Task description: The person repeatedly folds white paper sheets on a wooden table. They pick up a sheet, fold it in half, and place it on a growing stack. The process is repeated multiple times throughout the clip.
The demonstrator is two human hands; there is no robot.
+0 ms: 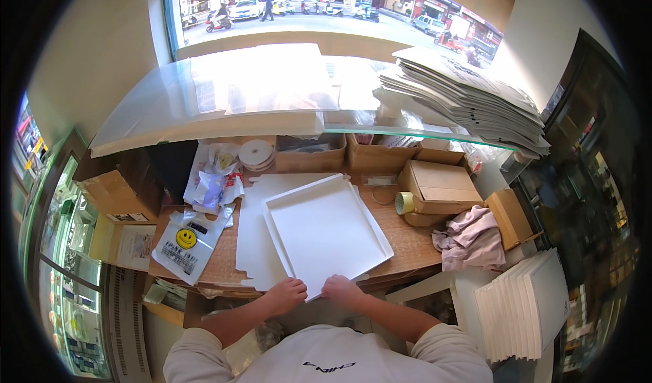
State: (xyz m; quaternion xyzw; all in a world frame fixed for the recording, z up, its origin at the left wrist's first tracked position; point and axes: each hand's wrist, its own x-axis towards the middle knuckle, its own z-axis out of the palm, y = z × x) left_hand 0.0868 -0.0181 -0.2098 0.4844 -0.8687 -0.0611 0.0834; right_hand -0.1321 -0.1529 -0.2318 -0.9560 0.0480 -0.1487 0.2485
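A shallow white cardboard tray (336, 230) lies at an angle before me, with its far and left walls folded up. My left hand (288, 296) pinches its left wall close to the near corner. On the other side of that corner, my right hand (342, 292) has its fingers curled over the near edge. The corner juts past the table's front edge between my hands. Under the tray is a flat white cardboard sheet (254, 230) with notched edges, partly covered.
The wooden table (417, 245) holds a printed plastic bag (191, 245), ribbon rolls (256, 153), a tape roll (405, 203), a cardboard box (443, 181) and a pink cloth (471, 237). A glass shelf (417, 132) spans the back. Stacked white boards (530, 306) stand at right.
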